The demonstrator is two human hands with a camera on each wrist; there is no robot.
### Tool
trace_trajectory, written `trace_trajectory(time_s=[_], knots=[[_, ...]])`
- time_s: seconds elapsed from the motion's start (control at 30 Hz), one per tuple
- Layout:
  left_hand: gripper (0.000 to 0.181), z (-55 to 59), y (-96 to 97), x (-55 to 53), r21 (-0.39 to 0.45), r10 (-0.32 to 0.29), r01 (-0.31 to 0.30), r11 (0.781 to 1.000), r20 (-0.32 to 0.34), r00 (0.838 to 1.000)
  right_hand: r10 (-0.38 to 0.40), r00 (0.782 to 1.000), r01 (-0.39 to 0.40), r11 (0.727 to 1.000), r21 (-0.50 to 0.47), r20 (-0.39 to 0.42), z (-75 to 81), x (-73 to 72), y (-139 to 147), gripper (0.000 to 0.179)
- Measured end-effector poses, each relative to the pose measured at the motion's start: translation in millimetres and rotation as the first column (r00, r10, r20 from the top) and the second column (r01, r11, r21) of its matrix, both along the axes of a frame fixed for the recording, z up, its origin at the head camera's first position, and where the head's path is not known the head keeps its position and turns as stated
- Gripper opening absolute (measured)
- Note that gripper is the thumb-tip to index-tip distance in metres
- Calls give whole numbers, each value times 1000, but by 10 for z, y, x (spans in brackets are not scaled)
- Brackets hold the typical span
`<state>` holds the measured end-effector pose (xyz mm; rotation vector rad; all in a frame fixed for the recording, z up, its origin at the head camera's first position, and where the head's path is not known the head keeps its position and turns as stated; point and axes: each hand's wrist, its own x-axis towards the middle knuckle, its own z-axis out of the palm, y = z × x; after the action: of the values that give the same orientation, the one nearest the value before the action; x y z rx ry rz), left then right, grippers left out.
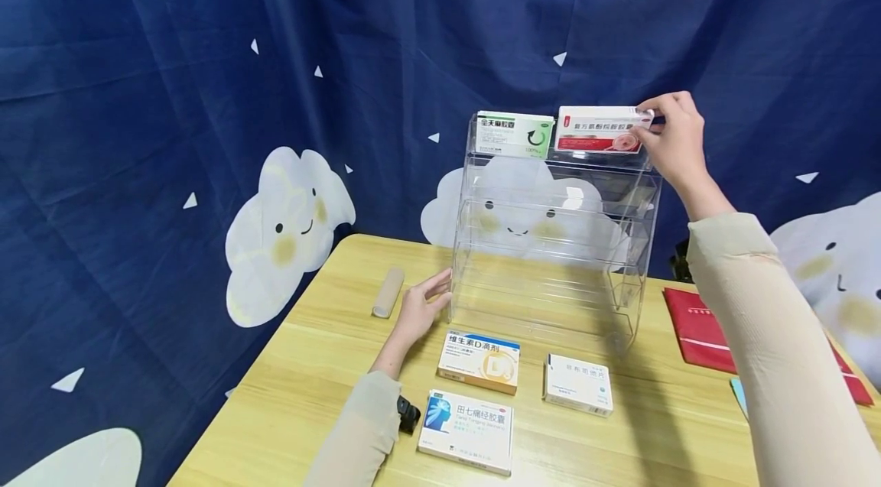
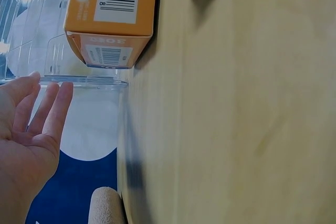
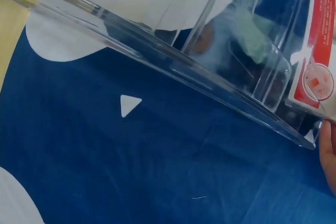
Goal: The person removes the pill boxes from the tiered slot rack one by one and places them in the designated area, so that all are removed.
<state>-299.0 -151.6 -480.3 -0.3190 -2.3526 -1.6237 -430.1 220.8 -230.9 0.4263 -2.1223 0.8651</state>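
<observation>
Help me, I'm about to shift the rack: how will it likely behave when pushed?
The rack looks like clear, hard plastic with straight edges, so it should stay stiff. It stands tall, with the green box up top, so a high push might tip it. Its thin panels suggest it is probably light for its size.

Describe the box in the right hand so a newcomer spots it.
Find the clear rack on the table. At its top, the right hand pinches one end of the box. Red along its lower front sets it apart from the green-marked box beside it.
</observation>
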Motion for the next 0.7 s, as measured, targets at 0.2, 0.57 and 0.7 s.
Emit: trace_trajectory(time_s=[0.2,0.57,0.7], knots=[[51,14,-5,27,9,-4,4,1000,11,1000,-13,999,11,999,-46,-35,40,57,21,23],[49,14,-10,28,-1,-7,7,1000,24,1000,6,989,-27,989,-143,-146,115,157,5,23],[50,16,-6,23,14,-2,2,1000,32,999,22,986,-48,986,-158,-167,145,235,-13,23]])
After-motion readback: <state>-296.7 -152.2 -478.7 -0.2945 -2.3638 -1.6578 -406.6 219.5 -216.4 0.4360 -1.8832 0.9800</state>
